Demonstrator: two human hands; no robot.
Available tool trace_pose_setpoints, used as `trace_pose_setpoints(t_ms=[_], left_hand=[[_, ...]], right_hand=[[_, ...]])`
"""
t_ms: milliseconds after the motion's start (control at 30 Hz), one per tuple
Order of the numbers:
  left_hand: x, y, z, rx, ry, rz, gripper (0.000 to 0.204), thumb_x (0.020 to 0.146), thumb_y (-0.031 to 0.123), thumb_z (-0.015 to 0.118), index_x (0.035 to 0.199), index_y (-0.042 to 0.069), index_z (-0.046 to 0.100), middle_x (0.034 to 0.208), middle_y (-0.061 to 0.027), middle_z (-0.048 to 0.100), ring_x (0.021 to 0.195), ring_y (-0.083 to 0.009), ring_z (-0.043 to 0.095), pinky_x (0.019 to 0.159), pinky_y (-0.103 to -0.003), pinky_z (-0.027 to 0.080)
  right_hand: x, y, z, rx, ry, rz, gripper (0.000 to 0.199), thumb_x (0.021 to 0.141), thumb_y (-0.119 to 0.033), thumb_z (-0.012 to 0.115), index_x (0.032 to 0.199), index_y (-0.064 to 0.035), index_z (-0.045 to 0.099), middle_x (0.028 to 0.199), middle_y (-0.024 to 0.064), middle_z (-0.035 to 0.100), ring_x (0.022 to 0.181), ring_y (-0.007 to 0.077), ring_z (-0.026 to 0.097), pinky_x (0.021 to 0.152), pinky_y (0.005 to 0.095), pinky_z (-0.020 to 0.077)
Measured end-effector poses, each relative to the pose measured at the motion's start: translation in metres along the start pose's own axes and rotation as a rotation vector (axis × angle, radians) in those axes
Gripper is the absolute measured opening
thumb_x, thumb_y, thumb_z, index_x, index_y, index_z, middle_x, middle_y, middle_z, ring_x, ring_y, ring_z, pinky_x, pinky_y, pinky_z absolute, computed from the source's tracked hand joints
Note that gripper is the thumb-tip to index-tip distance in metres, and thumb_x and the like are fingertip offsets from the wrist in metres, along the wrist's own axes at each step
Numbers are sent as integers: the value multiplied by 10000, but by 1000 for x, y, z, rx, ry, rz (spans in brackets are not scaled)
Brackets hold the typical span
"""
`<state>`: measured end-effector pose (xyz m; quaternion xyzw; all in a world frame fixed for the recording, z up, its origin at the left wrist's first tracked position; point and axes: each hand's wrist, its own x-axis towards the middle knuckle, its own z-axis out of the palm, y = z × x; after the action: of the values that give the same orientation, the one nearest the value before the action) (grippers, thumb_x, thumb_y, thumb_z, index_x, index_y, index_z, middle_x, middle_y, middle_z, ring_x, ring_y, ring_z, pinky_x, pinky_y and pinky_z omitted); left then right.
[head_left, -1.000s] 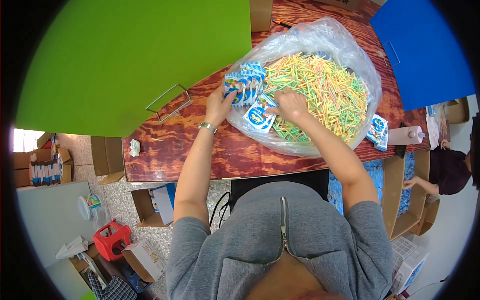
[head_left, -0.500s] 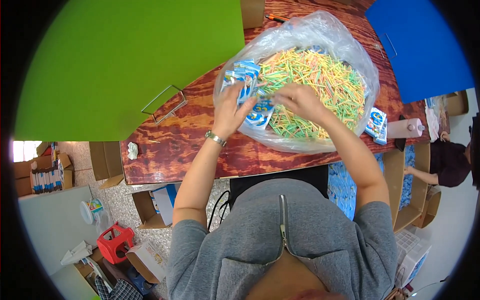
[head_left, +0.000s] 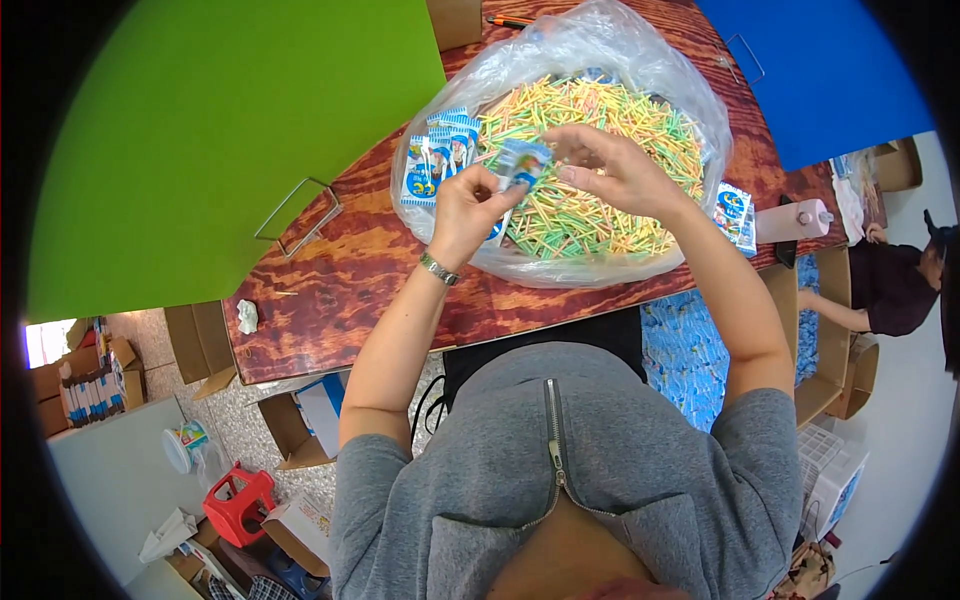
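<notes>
My left hand pinches a small blue-and-white packet, slightly blurred, above a heap of thin pastel sticks in yellow, green and pink. To the right of that packet, my right hand hovers over the heap with thumb and fingers apart and nothing visible between them. The sticks lie in a large clear plastic bag, its rim rolled open on the table. Several similar packets rest on the bag's left side. Part of another one shows beneath my left hand.
The reddish wood-grain table carries a green panel at left and a blue panel at right. More packets lie beside a pink bottle. A co-worker is at far right, by a cardboard box of blue packets.
My left hand has moved away from the packets at the bag's left, with one packet raised in its fingers. My right hand has drawn apart from it and opened. The whole view has shifted slightly.
</notes>
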<state>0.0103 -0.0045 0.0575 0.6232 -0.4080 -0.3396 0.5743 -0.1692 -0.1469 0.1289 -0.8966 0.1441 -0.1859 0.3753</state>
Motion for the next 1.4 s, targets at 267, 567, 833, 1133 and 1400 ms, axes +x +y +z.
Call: trace_pose_setpoints(t_ms=[267,567,833,1133,1400], left_hand=[[-9,-14,-8,-41,53,-4,317,817,165,780,669,47,525,615,32,544,564,-21,446,489,-199,366],[-11,-20,-8,2,54,15,313,818,174,777,677,40,532,622,29,552,573,-25,453,493,-208,379],[-11,-17,-1,-20,40,11,346,849,150,756,674,97,462,625,77,462,571,-5,367,477,-188,296],[-13,-30,10,163,60,119,280,837,123,755,717,45,514,671,27,572,589,-26,551,502,-193,434],[-12,-15,19,452,184,366,257,756,140,804,777,17,578,657,-86,586,573,-178,570,523,-301,446]], right_hand=[[-44,57,60,-885,-264,153,232,701,-199,704,875,-52,659,1046,132,509,1090,290,465,926,472,401],[-46,73,65,-851,-241,198,186,789,-118,583,927,-29,669,1131,136,526,1151,300,454,1054,547,274],[-36,63,16,-600,-265,158,283,928,-244,547,1033,17,519,1061,199,594,1121,363,529,966,527,370],[-28,39,-30,743,-263,521,235,1019,-235,470,1101,-17,503,853,19,564,783,125,601,702,282,501],[9,-14,-60,339,-534,524,310,1008,-291,497,1076,11,519,839,76,628,748,146,639,648,292,516]])
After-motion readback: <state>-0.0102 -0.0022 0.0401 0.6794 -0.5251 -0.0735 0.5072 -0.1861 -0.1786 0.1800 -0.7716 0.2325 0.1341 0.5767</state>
